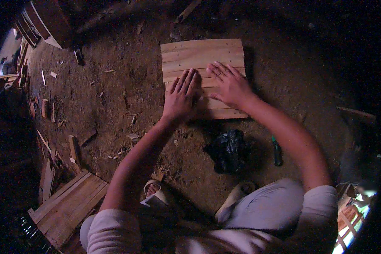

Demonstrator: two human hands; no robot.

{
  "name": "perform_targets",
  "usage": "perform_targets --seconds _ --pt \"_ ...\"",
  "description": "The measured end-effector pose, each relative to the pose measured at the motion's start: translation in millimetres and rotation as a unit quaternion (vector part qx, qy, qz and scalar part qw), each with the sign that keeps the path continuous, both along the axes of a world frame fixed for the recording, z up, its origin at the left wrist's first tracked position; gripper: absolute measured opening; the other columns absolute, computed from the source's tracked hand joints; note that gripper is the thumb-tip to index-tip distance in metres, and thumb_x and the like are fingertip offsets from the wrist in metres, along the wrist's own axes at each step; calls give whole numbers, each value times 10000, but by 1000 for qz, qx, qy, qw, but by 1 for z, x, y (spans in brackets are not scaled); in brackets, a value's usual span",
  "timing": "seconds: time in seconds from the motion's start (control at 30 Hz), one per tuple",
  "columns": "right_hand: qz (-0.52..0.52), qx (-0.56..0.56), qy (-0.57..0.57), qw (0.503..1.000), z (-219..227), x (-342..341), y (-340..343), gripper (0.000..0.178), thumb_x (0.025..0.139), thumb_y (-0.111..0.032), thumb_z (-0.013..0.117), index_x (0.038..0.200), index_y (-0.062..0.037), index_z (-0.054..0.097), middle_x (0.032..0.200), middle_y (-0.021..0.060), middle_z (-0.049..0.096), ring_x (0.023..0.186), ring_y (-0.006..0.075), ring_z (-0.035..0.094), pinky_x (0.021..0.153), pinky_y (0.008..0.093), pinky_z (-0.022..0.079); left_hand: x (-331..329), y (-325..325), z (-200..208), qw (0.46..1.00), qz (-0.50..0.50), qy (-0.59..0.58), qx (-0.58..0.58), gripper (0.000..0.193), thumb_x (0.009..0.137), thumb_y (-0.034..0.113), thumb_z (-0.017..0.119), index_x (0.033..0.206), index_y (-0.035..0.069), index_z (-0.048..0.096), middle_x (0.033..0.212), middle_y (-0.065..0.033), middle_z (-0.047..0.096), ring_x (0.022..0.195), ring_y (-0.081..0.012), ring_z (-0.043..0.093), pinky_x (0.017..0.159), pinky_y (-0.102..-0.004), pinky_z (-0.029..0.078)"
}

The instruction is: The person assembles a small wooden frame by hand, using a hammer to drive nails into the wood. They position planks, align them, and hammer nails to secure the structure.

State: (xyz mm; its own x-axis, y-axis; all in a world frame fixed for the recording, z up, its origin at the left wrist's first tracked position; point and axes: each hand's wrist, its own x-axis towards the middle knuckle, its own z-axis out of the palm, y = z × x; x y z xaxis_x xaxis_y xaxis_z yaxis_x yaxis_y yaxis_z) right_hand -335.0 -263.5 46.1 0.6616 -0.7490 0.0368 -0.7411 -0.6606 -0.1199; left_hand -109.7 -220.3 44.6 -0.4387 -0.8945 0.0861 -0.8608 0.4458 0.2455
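Note:
In front of me, low over the dirt floor, is a wooden slat panel (203, 50) made of several pale boards side by side, with small dark nail marks. My left hand (181, 95) lies on its left part, fingers stretched forward over the slats. Flat on the right part rests my right hand (230, 84), fingers extended and thumb spread toward the middle. Neither hand grips anything. Part of the boards is hidden under my palms.
A crumpled black plastic bag (229, 151) lies between the panel and my feet. Right of it is a dark green-tipped tool (277, 152). Wood scraps (45, 108) litter the left floor. Another plank panel (67, 205) sits at lower left. A wooden box-like piece (51, 21) stands far left.

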Motion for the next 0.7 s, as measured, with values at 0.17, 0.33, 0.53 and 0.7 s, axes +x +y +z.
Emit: perform_targets --seconds 0.17,0.33,0.53,0.7 --pt "-8 -4 -10 1000 0 -4 5 813 889 -508 554 1499 -48 278 1569 96 268 1455 262 225 1169 446 209 -2 0 0 1000 -5 16 -4 730 943 395 492 1509 25 220 1586 -146 201 1470 -298 178 1185 -444 159" --pt "28 14 -6 1000 6 -13 0 810 884 -492 565 1501 -55 276 1574 90 256 1461 279 203 1181 437 191 -2 1 -3 1000 -3 -27 -11 752 946 422 474 1519 29 186 1590 -153 183 1475 -295 160 1190 -445 145" --pt "81 21 37 996 8 -33 14 799 879 -502 564 1514 -115 273 1591 32 225 1468 293 174 1199 450 147 -3 2 -4 1000 -1 -27 -6 741 957 419 449 1523 30 170 1593 -160 163 1479 -298 144 1193 -447 128" --pt "78 12 21 997 6 -35 17 806 868 -522 565 1518 -142 276 1597 3 212 1473 289 158 1195 467 147 -2 4 -4 1000 -11 -24 2 734 966 425 425 1524 29 161 1596 -162 147 1482 -304 124 1191 -459 116"
